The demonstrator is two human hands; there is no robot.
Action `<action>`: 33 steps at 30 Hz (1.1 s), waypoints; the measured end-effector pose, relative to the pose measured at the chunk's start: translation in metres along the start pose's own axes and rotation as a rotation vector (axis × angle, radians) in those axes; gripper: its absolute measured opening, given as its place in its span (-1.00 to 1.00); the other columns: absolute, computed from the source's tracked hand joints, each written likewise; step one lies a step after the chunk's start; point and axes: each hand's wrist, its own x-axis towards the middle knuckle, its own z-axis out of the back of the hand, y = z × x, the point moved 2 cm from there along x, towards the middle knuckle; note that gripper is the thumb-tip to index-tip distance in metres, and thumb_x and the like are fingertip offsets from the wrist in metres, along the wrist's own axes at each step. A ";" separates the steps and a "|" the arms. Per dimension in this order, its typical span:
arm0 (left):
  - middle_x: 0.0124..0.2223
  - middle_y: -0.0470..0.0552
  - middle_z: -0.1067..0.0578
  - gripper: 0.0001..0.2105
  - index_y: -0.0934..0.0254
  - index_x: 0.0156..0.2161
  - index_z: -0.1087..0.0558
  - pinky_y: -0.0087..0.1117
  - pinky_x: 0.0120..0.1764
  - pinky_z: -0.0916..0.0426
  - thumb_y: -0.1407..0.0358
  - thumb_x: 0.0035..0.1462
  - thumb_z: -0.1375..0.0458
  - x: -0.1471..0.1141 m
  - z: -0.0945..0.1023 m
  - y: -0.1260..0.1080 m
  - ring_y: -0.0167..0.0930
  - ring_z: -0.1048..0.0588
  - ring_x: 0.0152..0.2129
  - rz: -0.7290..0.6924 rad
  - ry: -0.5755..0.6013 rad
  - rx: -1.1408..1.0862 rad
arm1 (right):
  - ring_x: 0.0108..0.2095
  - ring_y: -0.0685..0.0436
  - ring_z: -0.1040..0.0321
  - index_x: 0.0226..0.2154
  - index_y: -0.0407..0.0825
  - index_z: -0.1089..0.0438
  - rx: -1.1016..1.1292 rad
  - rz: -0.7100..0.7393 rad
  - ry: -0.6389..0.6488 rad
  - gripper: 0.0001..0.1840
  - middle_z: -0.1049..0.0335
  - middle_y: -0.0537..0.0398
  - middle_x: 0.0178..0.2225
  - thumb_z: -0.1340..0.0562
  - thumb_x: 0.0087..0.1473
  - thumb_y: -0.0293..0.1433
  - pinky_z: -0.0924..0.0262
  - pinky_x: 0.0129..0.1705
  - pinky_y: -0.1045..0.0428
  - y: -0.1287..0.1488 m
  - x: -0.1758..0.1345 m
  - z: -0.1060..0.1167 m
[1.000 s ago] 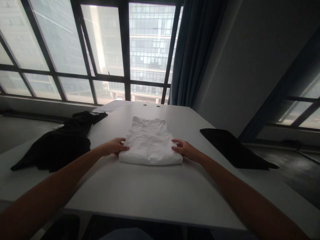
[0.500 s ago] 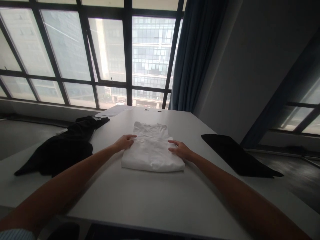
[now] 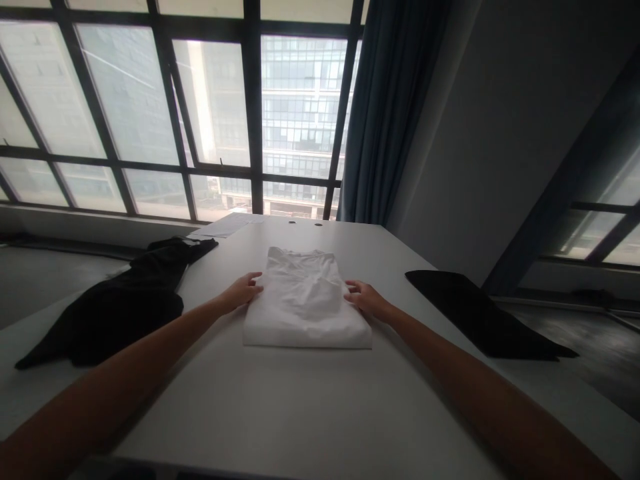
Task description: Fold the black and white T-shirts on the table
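Observation:
A white T-shirt [image 3: 306, 300] lies folded into a neat rectangle on the white table [image 3: 300, 407], its collar at the far end and a thick folded edge nearest me. Some wrinkles run over its upper middle. My left hand [image 3: 242, 291] rests at the shirt's left side, fingers apart, with the fingertips at the cloth's edge. On the opposite side, my right hand [image 3: 369, 299] has its fingers loosely spread, the tips close to or touching the right edge. Neither hand grips the fabric.
Black clothing [image 3: 125, 300] lies in a loose heap at the left, and a flatter black garment [image 3: 480, 313] lies on the right. Papers [image 3: 225, 227] sit at the table's far left corner. Beyond are large windows and a blue curtain [image 3: 385, 120].
The crosswise fold edge over the shirt's upper part is gone, and the front now lies smoother. Both hands have moved slightly outward, from on top of the cloth to its sides.

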 end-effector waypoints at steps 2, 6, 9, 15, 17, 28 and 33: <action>-0.01 0.20 -0.54 -0.27 0.36 0.30 -0.34 -0.48 -0.51 -0.38 0.30 0.00 -0.36 -0.004 0.006 0.002 -0.50 -0.45 -0.54 -0.006 -0.021 0.208 | -0.13 -0.15 -0.49 0.23 -0.13 -0.35 -0.087 0.025 0.023 -0.36 -0.43 -0.21 0.14 -0.37 0.10 -0.41 -0.38 -0.15 0.04 -0.004 -0.010 0.003; -0.32 0.02 -0.54 -0.13 0.36 0.31 -0.32 -0.39 -0.46 -0.41 -0.01 -0.06 -0.41 -0.029 0.017 -0.004 -0.40 -0.46 -0.56 0.086 0.162 0.344 | -0.33 -0.03 -0.38 0.14 -0.11 -0.43 -0.178 0.026 0.131 -0.44 -0.47 -0.09 -0.07 -0.39 0.11 -0.25 -0.30 -0.32 0.08 -0.010 -0.039 0.011; -0.46 -0.11 -0.43 -0.06 0.35 0.26 -0.36 -0.39 -0.46 -0.34 -0.19 -0.14 -0.39 -0.056 0.019 -0.010 -0.40 -0.41 -0.57 0.122 0.304 0.336 | -0.44 0.01 -0.25 0.10 -0.11 -0.46 -0.106 0.024 0.300 -0.37 -0.36 0.11 -0.35 -0.40 0.08 -0.11 -0.24 -0.43 0.08 -0.008 -0.056 0.017; -0.50 -0.21 -0.30 -0.11 0.22 0.20 -0.47 -0.39 -0.38 -0.33 -0.19 -0.22 -0.44 -0.090 0.017 -0.018 -0.42 -0.40 -0.53 0.070 0.495 0.334 | -0.55 0.09 -0.06 0.01 -0.10 -0.54 -0.057 0.045 0.510 -0.26 -0.11 0.32 -0.55 -0.49 -0.14 0.01 -0.07 -0.48 0.10 -0.004 -0.068 0.026; -0.54 -0.22 -0.27 -0.20 0.24 0.11 -0.55 -0.41 -0.42 -0.28 -0.16 -0.24 -0.45 -0.089 0.015 -0.018 -0.43 -0.36 -0.56 0.018 0.478 0.344 | -0.56 0.10 -0.04 -0.04 -0.10 -0.56 -0.054 0.047 0.523 -0.28 -0.10 0.33 -0.57 -0.51 -0.18 -0.01 -0.04 -0.49 0.09 -0.004 -0.068 0.026; -0.59 -0.16 -0.32 -0.39 0.31 -0.13 -0.65 -0.43 -0.50 -0.28 -0.07 -0.27 -0.50 -0.086 0.010 -0.016 -0.47 -0.29 -0.62 0.005 0.409 0.233 | -0.56 0.06 -0.18 -0.23 -0.10 -0.53 -0.065 -0.008 0.482 -0.43 -0.24 0.29 -0.61 -0.52 -0.23 -0.08 -0.15 -0.44 0.06 -0.006 -0.070 0.025; -0.61 -0.16 -0.31 -0.49 0.28 -0.23 -0.66 -0.45 -0.55 -0.11 0.02 -0.33 -0.50 -0.084 0.012 -0.012 -0.48 -0.24 -0.65 0.069 0.395 0.392 | -0.60 0.06 -0.16 -0.45 -0.06 -0.42 -0.109 -0.023 0.466 -0.53 -0.23 0.29 -0.66 -0.54 -0.32 -0.13 -0.06 -0.50 0.09 -0.009 -0.069 0.022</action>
